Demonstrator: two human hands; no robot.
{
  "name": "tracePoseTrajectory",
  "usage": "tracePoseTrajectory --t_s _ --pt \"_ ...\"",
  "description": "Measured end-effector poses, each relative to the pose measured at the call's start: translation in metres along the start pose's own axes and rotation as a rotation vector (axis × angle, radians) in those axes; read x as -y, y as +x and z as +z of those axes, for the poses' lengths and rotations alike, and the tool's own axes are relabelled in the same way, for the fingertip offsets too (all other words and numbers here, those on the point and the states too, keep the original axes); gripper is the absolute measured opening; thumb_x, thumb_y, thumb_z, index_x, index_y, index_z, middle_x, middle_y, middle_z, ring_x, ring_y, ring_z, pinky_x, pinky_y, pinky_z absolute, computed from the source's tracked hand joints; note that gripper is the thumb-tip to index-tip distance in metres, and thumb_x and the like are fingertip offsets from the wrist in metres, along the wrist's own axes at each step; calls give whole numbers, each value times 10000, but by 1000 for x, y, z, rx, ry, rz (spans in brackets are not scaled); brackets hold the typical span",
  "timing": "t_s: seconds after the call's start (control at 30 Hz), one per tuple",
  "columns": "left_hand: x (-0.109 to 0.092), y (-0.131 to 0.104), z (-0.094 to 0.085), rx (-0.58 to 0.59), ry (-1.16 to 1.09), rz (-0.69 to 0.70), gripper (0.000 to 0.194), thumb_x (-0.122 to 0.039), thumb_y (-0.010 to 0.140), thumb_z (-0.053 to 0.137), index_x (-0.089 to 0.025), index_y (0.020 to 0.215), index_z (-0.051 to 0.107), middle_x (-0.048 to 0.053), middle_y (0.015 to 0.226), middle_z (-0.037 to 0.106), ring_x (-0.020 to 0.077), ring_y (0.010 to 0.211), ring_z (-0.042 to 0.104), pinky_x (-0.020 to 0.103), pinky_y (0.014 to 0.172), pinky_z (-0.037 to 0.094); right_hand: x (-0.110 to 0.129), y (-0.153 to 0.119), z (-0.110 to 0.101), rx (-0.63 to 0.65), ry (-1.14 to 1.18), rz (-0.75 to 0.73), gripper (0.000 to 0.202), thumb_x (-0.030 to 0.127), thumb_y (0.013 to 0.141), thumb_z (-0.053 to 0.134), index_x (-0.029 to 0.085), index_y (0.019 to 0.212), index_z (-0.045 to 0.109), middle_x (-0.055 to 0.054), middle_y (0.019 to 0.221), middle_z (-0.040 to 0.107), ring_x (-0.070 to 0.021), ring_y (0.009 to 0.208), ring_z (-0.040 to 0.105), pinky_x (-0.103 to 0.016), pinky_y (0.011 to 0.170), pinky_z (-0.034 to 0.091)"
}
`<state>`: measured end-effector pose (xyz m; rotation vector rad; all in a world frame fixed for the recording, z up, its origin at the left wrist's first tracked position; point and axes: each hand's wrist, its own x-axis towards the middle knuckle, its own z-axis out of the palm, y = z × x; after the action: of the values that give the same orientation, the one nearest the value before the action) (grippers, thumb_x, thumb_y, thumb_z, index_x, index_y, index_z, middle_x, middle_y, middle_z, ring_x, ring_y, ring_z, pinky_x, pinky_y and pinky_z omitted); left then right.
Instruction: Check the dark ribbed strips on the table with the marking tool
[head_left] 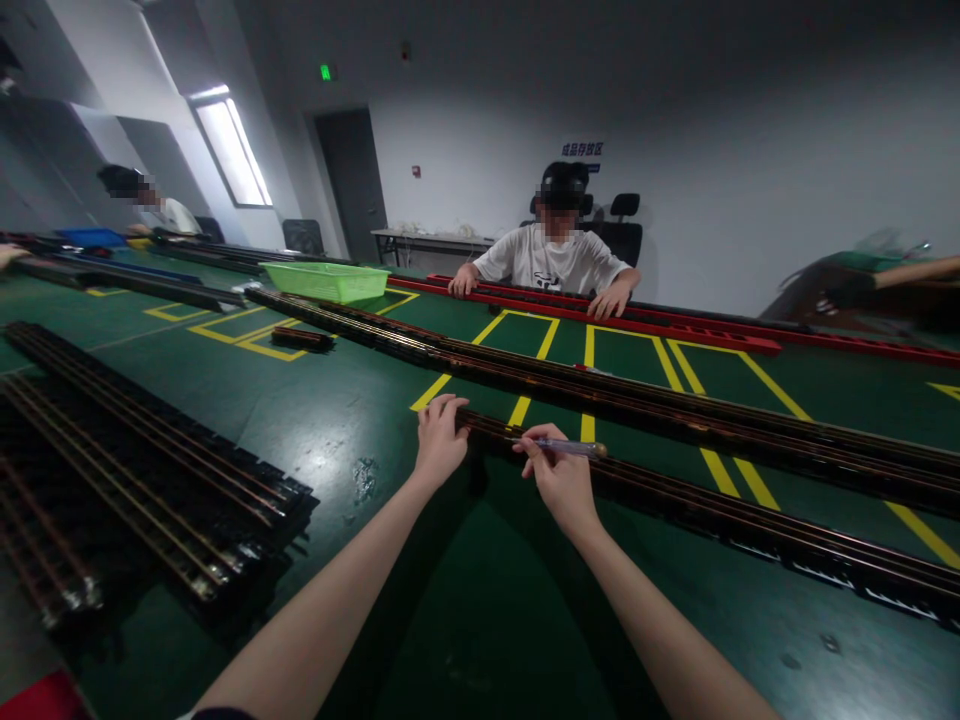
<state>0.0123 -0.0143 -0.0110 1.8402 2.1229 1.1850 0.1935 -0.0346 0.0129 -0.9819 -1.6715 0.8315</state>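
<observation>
My left hand (442,438) grips the near end of a long black rail (720,512) with copper-coloured strips, its fingers bent over the top edge. The rail lies on the green table and runs off to the right. In my right hand (561,478) is a slim screwdriver (574,448) with a clear handle and an amber end. Its handle points right, and the tip is near the rail close to my left hand; whether it touches cannot be seen. A second long rail (600,385) lies just beyond, roughly parallel.
Several black strip bundles (157,430) lie at the left. A short rail piece (302,339) and a green basket (326,282) are farther back. Across the table (360,400), a person (555,250) rests both hands by a red rail (690,332). Another person (169,212) sits far left.
</observation>
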Motion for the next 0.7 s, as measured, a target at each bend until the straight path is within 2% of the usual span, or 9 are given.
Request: tracePoseTrajectory --t_s 0.13,0.2,0.37,0.53,0.7 --pt "-2 -1 -1 -48 75 -82 414 -82 734 530 -251 1107 586 78 1263 495 309 1166 434 484 921 430 0 1 -1 -12 1 -7 293 478 852 506 194 788 539 -51 717 692 -133 446 571 -249 437 443" --pt "-3 -3 -1 -74 117 -69 403 -76 735 526 -255 1087 606 84 1264 494 317 1169 433 502 930 425 0 1 0 -13 1 -6 289 473 854 510 193 786 540 -52 717 694 -129 442 571 -245 438 445" --pt "-8 -10 -5 -133 207 198 425 -17 733 457 -241 1049 631 85 1276 510 293 1246 392 514 1033 352 -5 1 2 -38 23 -11 278 460 859 515 192 789 542 -45 710 684 -124 438 565 -234 421 428" --pt "-14 -14 -6 11 231 461 424 -76 829 389 -205 1194 561 77 1315 514 242 1321 342 487 1128 230 -7 0 2 -59 18 -11 263 440 870 502 191 793 536 -40 702 670 -125 440 561 -231 412 415" --pt "-12 -13 -2 148 225 464 413 -204 901 374 -194 1304 466 85 1365 480 236 1335 337 495 1136 201 -1 -1 -1 -59 -10 9 238 410 871 497 190 783 522 -38 686 656 -130 450 564 -242 435 430"
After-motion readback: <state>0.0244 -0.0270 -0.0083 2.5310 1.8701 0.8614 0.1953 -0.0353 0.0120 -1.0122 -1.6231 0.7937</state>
